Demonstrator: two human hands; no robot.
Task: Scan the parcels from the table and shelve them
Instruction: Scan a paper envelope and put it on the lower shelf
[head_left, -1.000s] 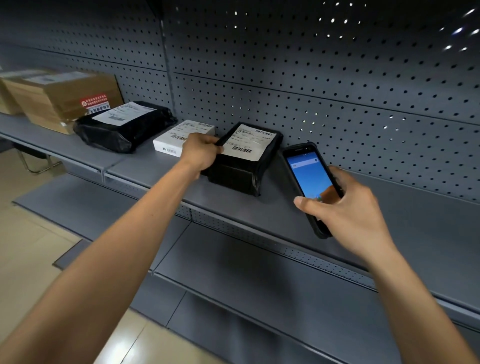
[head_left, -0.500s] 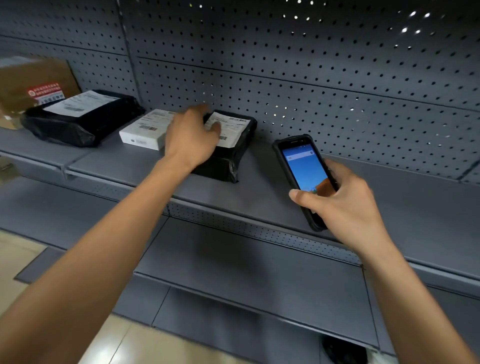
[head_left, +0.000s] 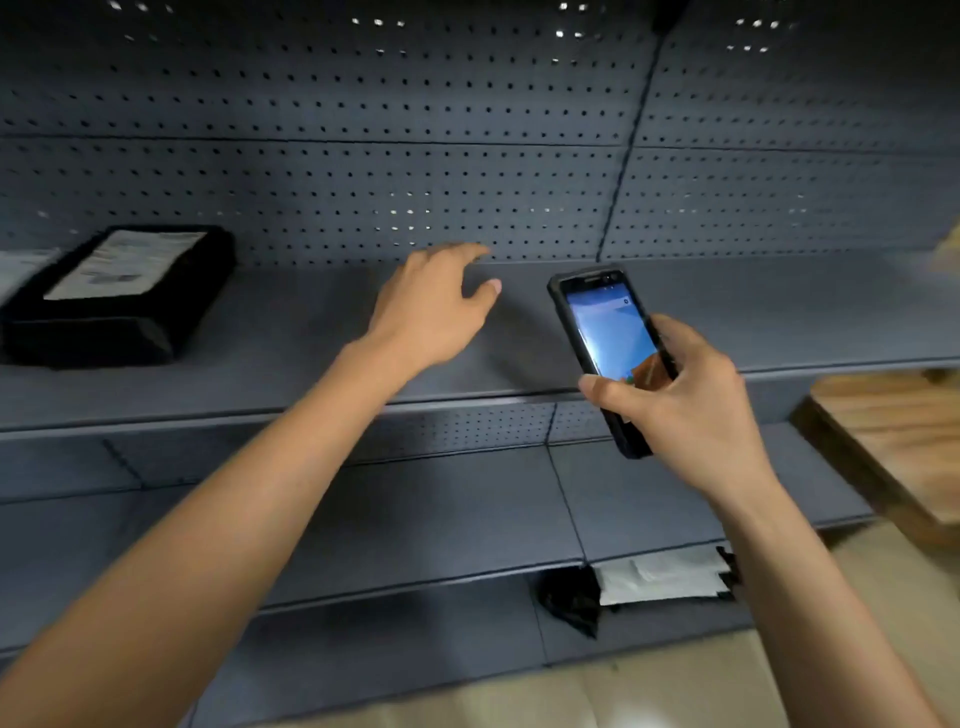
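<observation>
Shelf stock: one black parcel (head_left: 111, 296), far left of the grey shelf (head_left: 779, 312).
Your left hand (head_left: 431, 312) hovers spread, empty; your right hand (head_left: 691, 410) grips the scanner (head_left: 610, 353).

One handheld scanner (head_left: 608, 353). Two black parcels: one with a white label (head_left: 111, 299) on the shelf (head_left: 311, 338) left of the scanner, one (head_left: 644, 584) on the lowest shelf below it. One wooden counter (head_left: 893, 441) to its right.

Head view, downward, shelving (head_left: 727, 312) close, blurred.
</observation>
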